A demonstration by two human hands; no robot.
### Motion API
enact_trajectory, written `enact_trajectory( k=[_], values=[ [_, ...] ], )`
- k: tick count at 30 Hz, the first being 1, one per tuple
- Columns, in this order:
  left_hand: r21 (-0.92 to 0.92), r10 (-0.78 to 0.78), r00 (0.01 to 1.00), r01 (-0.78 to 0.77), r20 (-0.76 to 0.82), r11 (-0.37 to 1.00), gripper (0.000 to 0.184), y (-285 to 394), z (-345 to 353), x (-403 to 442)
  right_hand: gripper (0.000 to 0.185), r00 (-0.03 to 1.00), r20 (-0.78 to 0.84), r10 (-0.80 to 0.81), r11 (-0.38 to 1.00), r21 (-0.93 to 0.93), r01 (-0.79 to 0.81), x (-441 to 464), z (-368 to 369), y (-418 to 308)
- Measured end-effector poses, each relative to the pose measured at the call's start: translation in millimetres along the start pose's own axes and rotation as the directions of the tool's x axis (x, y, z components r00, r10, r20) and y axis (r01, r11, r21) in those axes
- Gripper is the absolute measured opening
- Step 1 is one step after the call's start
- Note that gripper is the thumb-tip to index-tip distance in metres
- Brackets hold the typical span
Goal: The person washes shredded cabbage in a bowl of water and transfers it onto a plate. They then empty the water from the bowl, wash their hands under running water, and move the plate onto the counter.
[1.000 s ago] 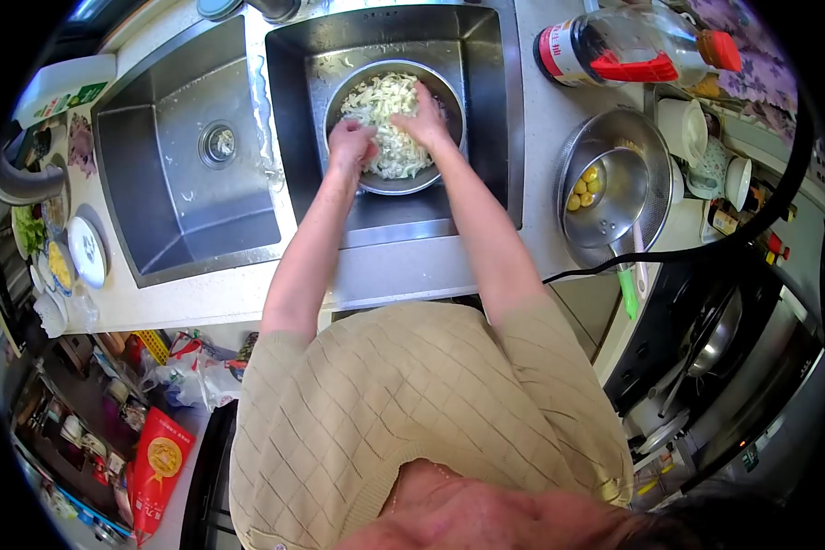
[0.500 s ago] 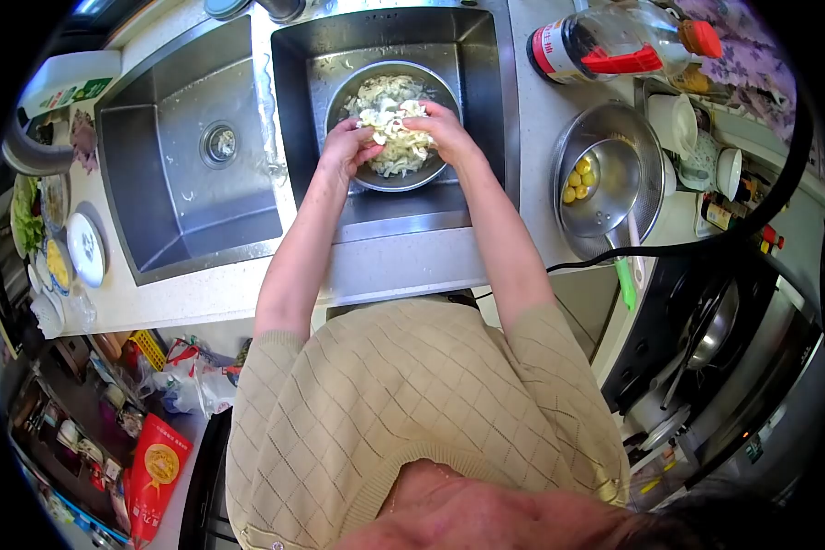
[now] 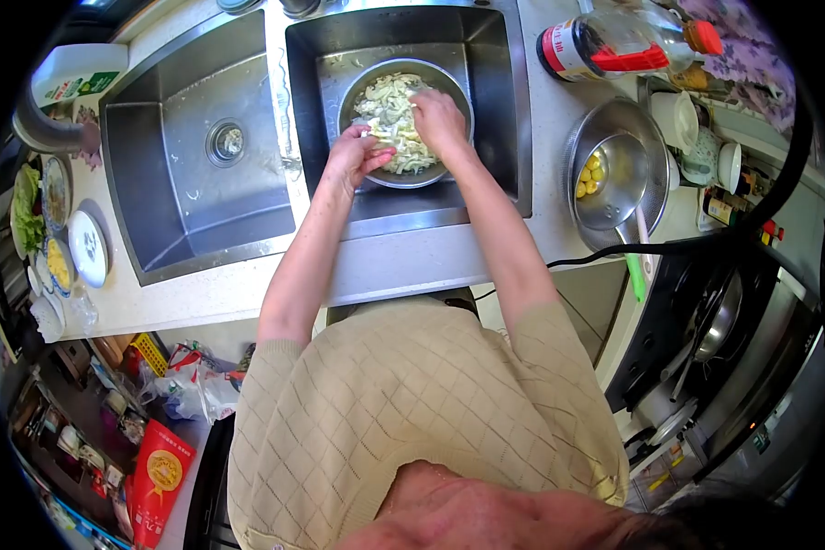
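Observation:
A round metal bowl sits in the right-hand sink basin. It is filled with pale yellow-white strips of food, whose exact kind I cannot make out, wet and loosely heaped. My left hand rests over the left near rim, fingers apart and slightly curled beside the strips. Over the right side of the bowl, my right hand reaches down with its fingers bent together at the strips; the fingertips are partly hidden.
Left of the bowl lies a second sink basin with a drain. On the right counter, a strainer holding yellow balls sits in a larger colander, near a big bottle. Plates stand far left; a black cable crosses the right.
Both hands were holding up a clump of strips between them. The strips now lie back in the bowl; my right hand has turned palm down and the left has lowered slightly.

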State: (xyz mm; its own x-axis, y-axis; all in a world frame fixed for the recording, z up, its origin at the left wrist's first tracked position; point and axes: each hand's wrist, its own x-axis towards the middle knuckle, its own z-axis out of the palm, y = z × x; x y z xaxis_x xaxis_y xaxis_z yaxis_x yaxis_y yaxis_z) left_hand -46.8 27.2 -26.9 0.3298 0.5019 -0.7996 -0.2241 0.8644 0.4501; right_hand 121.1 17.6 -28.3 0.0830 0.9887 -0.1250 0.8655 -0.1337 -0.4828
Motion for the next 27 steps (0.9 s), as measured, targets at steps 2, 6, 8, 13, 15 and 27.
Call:
enact_trajectory(
  k=[2,6,8,13,15,27],
  values=[
    [-0.033,0.015,0.999,-0.014,0.032,0.999,0.025,-0.9,-3.5,-0.7,0.021,0.981,-0.107,-0.162,0.985,0.043,0.167,7.7,14.9,-5.3],
    [-0.083,0.014,0.999,-0.010,0.049,0.997,0.020,-0.3,-5.7,-3.4,0.030,0.964,0.241,0.114,0.982,-0.175,-0.073,20.6,29.9,-10.6],
    [-0.069,0.005,0.999,-0.001,0.054,0.998,0.021,0.8,-6.8,-5.2,0.029,0.943,0.272,0.192,0.981,-0.035,-0.190,18.4,22.1,-12.8],
    [0.024,0.019,1.000,-0.019,0.011,1.000,0.028,0.0,-4.9,-1.5,0.022,0.932,0.322,0.165,0.756,0.566,-0.329,9.2,8.5,16.3],
    [0.214,0.099,0.995,-0.090,-0.030,0.973,0.035,-0.4,-2.7,-1.0,0.022,0.874,0.424,0.237,0.660,0.590,-0.465,3.7,-3.3,20.0],
    [0.185,0.333,0.934,-0.353,0.129,0.917,0.033,-9.4,37.7,-18.0,0.022,0.894,0.441,0.079,0.400,0.808,-0.433,-28.2,-30.7,13.1]
  ],
)
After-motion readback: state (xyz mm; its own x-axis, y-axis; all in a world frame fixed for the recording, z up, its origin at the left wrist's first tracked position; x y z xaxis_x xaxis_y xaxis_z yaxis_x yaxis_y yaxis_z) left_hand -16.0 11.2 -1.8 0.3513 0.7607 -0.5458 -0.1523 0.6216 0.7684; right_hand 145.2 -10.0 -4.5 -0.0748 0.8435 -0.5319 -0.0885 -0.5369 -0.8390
